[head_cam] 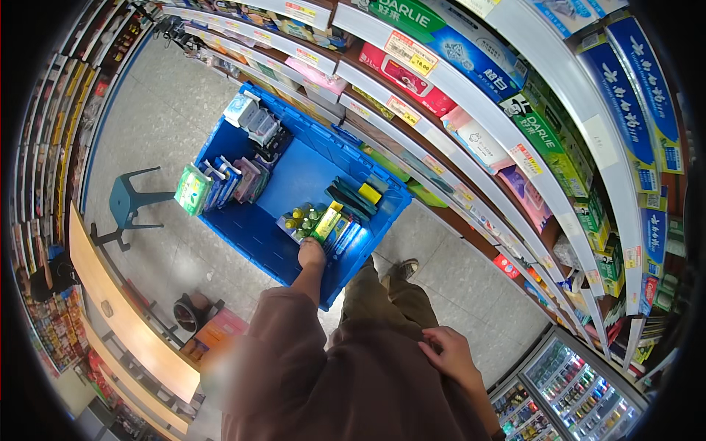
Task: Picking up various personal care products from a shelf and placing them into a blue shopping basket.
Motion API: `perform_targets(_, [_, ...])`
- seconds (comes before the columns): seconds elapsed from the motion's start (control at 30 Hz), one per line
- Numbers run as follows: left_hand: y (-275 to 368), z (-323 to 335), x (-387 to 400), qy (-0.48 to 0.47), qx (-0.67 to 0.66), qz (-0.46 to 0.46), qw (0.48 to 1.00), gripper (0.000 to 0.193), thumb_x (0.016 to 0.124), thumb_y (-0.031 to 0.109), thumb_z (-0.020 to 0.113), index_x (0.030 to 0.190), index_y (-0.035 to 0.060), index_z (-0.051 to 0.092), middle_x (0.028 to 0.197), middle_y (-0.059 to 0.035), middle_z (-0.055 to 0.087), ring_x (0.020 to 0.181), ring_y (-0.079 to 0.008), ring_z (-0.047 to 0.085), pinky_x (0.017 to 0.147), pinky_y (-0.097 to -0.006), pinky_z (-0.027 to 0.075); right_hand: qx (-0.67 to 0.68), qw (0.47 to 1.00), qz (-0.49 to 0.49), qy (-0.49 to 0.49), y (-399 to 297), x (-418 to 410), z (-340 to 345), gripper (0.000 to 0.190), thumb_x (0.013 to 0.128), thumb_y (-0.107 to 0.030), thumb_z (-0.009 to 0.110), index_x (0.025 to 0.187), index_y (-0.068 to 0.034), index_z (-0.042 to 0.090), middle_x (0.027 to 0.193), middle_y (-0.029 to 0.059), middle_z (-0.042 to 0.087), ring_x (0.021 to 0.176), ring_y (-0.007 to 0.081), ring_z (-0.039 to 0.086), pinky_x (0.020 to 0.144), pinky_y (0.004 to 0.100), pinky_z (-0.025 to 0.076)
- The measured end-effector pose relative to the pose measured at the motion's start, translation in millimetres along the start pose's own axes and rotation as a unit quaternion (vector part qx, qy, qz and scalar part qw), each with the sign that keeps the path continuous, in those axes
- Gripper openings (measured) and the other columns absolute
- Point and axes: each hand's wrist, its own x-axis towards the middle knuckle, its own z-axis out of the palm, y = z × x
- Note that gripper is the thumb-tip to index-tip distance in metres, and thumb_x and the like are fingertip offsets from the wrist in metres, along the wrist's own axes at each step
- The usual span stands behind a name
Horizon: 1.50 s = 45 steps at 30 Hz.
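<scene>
A large blue plastic crate (309,165) stands before me. My left hand (311,253) reaches over its near wall to a green-and-yellow toothpaste box (328,221); its fingers are partly hidden at the box's lower end. Small bottles with yellow and green caps (303,220) lie just left of that box, blue-and-white boxes (345,237) to its right. Dark flat packs (353,199) lie beyond. Wrapped tissue packs (226,179) line the crate's left end, with white packs (251,118) in its far corner. My right hand (449,353) hangs by my hip, fingers loosely curled, holding nothing visible.
Shop shelves (441,138) with toothpaste boxes and tissue packs run along the right. An overturned teal stool (129,199) lies on the tiled floor left of the crate. A wooden counter (132,308) is at lower left, a glass-door drinks cooler (573,386) at lower right.
</scene>
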Motion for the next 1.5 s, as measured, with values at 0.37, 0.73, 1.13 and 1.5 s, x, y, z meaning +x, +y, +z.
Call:
perform_targets(0.37, [15.4, -81.9, -51.4, -0.006, -0.015, 0.098, 0.995, 0.025, 0.089, 0.022, 0.061, 0.099, -0.0002, 0.061, 0.093, -0.0204, 0.072, 0.088, -0.0351, 0.072, 0.078, -0.0432, 0.059, -0.024, 0.997, -0.044, 0.057, -2.4, 19.1, -10.4, 0.024, 0.079, -0.012, 0.077, 0.100, -0.006, 0.068, 0.084, 0.0084, 0.068, 0.074, 0.0261, 0.067, 0.066, 0.0352, 0.053])
perform_targets(0.73, [26.0, -328.0, -190.4, 0.053, -0.101, 0.355, 0.928, 0.041, 0.070, 0.029, 0.076, 0.100, 0.0031, 0.065, 0.086, -0.0200, 0.070, 0.083, -0.0390, 0.069, 0.075, -0.0468, 0.055, 0.210, 0.972, -0.012, 0.102, 0.1, 75.6, -25.2, 0.050, 0.089, -0.024, 0.075, 0.128, 0.001, 0.057, 0.113, 0.0163, 0.069, 0.100, 0.0226, 0.069, 0.081, 0.0342, 0.056])
perform_targets(1.13, [164.1, -456.5, -289.4, 0.375, -0.228, 0.627, 0.643, 0.065, 0.074, 0.019, 0.082, 0.130, 0.0057, 0.054, 0.118, -0.0129, 0.063, 0.104, -0.0292, 0.063, 0.085, -0.0383, 0.053, 0.446, 0.853, -0.137, 0.234, -47.3, 45.1, -161.1, 0.030, 0.090, 0.001, 0.069, 0.119, 0.005, 0.063, 0.109, 0.0101, 0.069, 0.096, 0.0120, 0.065, 0.083, 0.0254, 0.052])
perform_targets(1.5, [201.7, -446.0, -269.2, -0.192, -0.571, 0.568, 0.561, 0.033, 0.093, 0.008, 0.069, 0.123, -0.0018, 0.059, 0.106, -0.0068, 0.070, 0.095, -0.0127, 0.066, 0.083, -0.0271, 0.054, 0.378, 0.842, -0.241, 0.301, -62.8, -0.6, -203.4, 0.035, 0.091, -0.005, 0.067, 0.124, 0.003, 0.060, 0.116, 0.0104, 0.067, 0.104, 0.0147, 0.064, 0.089, 0.0290, 0.051])
